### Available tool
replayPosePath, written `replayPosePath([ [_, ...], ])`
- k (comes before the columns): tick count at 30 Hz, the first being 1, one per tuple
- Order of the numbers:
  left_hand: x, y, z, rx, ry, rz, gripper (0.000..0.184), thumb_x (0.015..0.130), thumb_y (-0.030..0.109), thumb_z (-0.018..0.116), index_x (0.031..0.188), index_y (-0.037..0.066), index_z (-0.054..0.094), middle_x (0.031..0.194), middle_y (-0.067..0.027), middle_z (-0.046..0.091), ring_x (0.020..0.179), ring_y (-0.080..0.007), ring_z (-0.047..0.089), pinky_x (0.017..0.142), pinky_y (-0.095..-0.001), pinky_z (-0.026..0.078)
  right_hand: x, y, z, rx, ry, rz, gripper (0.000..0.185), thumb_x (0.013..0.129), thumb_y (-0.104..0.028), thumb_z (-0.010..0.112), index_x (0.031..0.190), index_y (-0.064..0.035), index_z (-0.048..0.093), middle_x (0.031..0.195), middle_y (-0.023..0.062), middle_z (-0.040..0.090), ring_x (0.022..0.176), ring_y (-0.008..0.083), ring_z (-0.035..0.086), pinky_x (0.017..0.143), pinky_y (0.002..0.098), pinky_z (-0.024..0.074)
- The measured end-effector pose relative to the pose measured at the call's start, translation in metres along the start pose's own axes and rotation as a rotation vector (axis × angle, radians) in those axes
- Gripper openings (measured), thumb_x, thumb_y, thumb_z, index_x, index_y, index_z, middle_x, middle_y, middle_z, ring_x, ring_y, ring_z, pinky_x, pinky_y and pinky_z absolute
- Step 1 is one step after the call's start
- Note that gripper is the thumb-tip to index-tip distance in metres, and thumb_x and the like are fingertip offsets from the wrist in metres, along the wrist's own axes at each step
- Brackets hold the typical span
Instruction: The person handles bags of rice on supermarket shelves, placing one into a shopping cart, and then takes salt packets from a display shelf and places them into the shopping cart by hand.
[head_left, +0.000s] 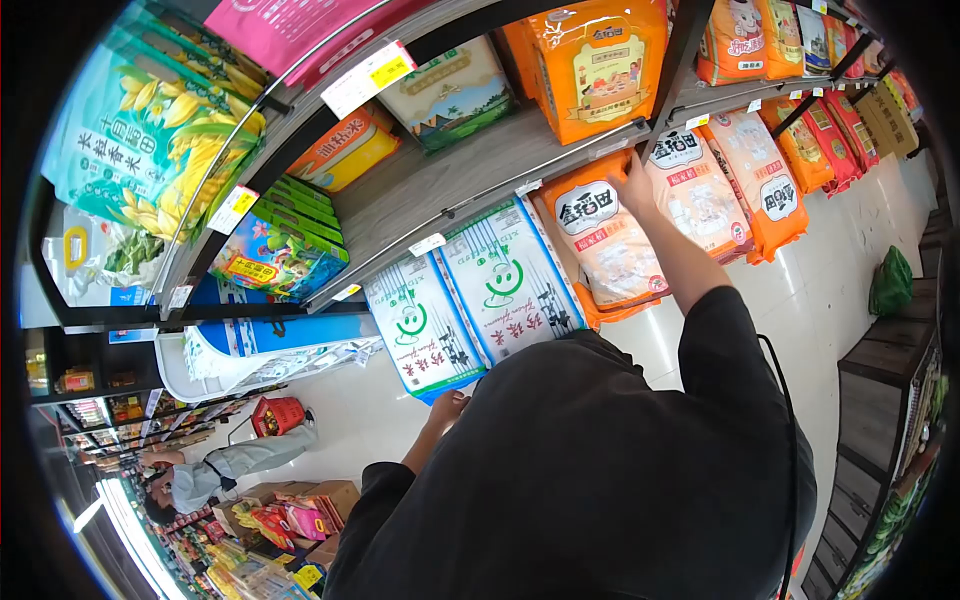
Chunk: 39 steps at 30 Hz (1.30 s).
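Observation:
My right hand reaches to the upper corner of an orange-and-white rice bag, its fingers bent at the bag's top edge beneath the shelf. Some fingertips are hard to make out. My left hand is curled, close to the bottom edge of a white rice bag with blue edges; whatever it may hold is hidden. A second white-and-blue rice bag lies between that one and the orange bag. More orange-and-white bags stand just past my right forearm.
Above runs a grey shelf with a metal rail, price tags and packed rice bags. A white bin stands at the left. Farther off, a person in light clothing is near a red basket. A green bag lies by wooden crates at the right.

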<state>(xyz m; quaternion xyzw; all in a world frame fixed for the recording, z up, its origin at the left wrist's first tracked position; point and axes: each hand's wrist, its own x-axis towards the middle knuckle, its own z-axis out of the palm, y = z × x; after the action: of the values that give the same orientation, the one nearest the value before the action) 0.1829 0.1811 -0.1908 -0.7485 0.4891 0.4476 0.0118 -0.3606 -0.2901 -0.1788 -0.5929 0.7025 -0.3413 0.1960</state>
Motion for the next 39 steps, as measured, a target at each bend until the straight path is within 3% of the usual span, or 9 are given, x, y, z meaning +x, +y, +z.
replayPosePath([
  [7, 0.040, -0.103, -0.013, 0.119, -0.110, 0.095, 0.043, 0.096, 0.042, 0.065, 0.104, 0.001, 0.076, 0.106, -0.0214, 0.077, 0.100, -0.0366, 0.074, 0.086, -0.0454, 0.056, -0.240, 0.137, -0.008, -0.294, -0.439, 0.492, 0.086, 0.082, -0.053, 0.083, 0.140, 0.0049, 0.055, 0.134, 0.0254, 0.067, 0.125, 0.0405, 0.064, 0.106, 0.0454, 0.0508],
  [11, 0.078, -0.172, -0.040, 0.209, -0.138, 0.197, 0.046, 0.093, 0.047, 0.066, 0.106, 0.004, 0.077, 0.104, -0.0230, 0.076, 0.102, -0.0394, 0.073, 0.088, -0.0475, 0.056, -0.412, 0.187, -0.063, -0.424, -0.279, 0.836, 0.082, 0.087, -0.048, 0.081, 0.143, 0.0081, 0.056, 0.121, 0.0226, 0.073, 0.110, 0.0393, 0.071, 0.092, 0.0463, 0.0568],
  [16, 0.149, -0.202, -0.084, 0.521, -0.326, 0.279, 0.052, 0.092, 0.052, 0.067, 0.107, 0.002, 0.076, 0.107, -0.0241, 0.076, 0.105, -0.0397, 0.073, 0.091, -0.0480, 0.056, -0.635, 0.200, -0.122, -0.065, 0.099, 1.161, 0.065, 0.094, -0.034, 0.077, 0.140, 0.0084, 0.058, 0.099, 0.0153, 0.073, 0.081, 0.0197, 0.069, 0.069, 0.0368, 0.0583],
  [19, 0.193, -0.157, -0.104, 0.685, -0.421, 0.485, 0.053, 0.091, 0.052, 0.068, 0.107, 0.002, 0.076, 0.107, -0.0246, 0.076, 0.105, -0.0398, 0.073, 0.091, -0.0483, 0.055, -0.745, 0.048, -0.157, 0.198, 0.416, 1.220, 0.059, 0.096, -0.033, 0.074, 0.137, 0.0078, 0.060, 0.096, 0.0115, 0.073, 0.080, 0.0172, 0.068, 0.066, 0.0343, 0.0565],
  [23, 0.206, -0.071, -0.107, 0.906, -0.509, 0.702, 0.053, 0.091, 0.052, 0.068, 0.107, 0.002, 0.077, 0.108, -0.0253, 0.075, 0.106, -0.0399, 0.072, 0.092, -0.0486, 0.055, -0.954, -0.002, -0.091, 0.137, 0.943, 1.202, 0.027, 0.094, -0.022, 0.066, 0.087, 0.0035, 0.069, 0.069, 0.0101, 0.068, 0.051, 0.0171, 0.060, 0.050, 0.0348, 0.0507],
  [25, 0.205, -0.025, -0.094, 0.959, -0.503, 0.819, 0.053, 0.091, 0.052, 0.069, 0.108, 0.002, 0.077, 0.108, -0.0257, 0.075, 0.106, -0.0400, 0.072, 0.092, -0.0488, 0.055, -1.043, -0.041, -0.042, -0.723, 0.275, 1.333, 0.034, 0.103, -0.029, 0.059, 0.116, 0.0008, 0.070, 0.099, 0.0203, 0.077, 0.087, 0.0318, 0.075, 0.081, 0.0462, 0.0583],
  [28, 0.257, 0.015, -0.033, 0.989, -0.406, 0.954, 0.055, 0.090, 0.051, 0.069, 0.110, 0.000, 0.076, 0.105, -0.0282, 0.075, 0.104, -0.0419, 0.073, 0.094, -0.0516, 0.055, -1.068, -0.058, 0.031, -0.536, 0.162, 1.494, 0.034, 0.102, -0.028, 0.060, 0.118, -0.0015, 0.071, 0.096, 0.0172, 0.077, 0.084, 0.0284, 0.074, 0.078, 0.0440, 0.0583],
  [34, 0.141, 0.094, -0.005, 0.749, -0.671, 1.012, 0.046, 0.095, 0.041, 0.073, 0.109, -0.002, 0.074, 0.095, -0.0185, 0.078, 0.088, -0.0286, 0.076, 0.079, -0.0400, 0.058, -0.943, -0.031, 0.039, 0.620, 1.132, 1.465, 0.034, 0.098, -0.027, 0.062, 0.123, -0.0061, 0.073, 0.092, 0.0111, 0.079, 0.079, 0.0215, 0.073, 0.073, 0.0396, 0.0582],
  [39, 0.112, 0.056, -0.007, 0.898, -0.739, 0.967, 0.042, 0.095, 0.036, 0.073, 0.112, -0.002, 0.073, 0.099, -0.0183, 0.078, 0.090, -0.0278, 0.076, 0.082, -0.0381, 0.058, -0.964, -0.071, 0.019, 0.150, 0.681, 1.365, 0.035, 0.092, -0.032, 0.072, 0.113, -0.0046, 0.076, 0.094, 0.0159, 0.078, 0.089, 0.0317, 0.075, 0.084, 0.0409, 0.0586],
])
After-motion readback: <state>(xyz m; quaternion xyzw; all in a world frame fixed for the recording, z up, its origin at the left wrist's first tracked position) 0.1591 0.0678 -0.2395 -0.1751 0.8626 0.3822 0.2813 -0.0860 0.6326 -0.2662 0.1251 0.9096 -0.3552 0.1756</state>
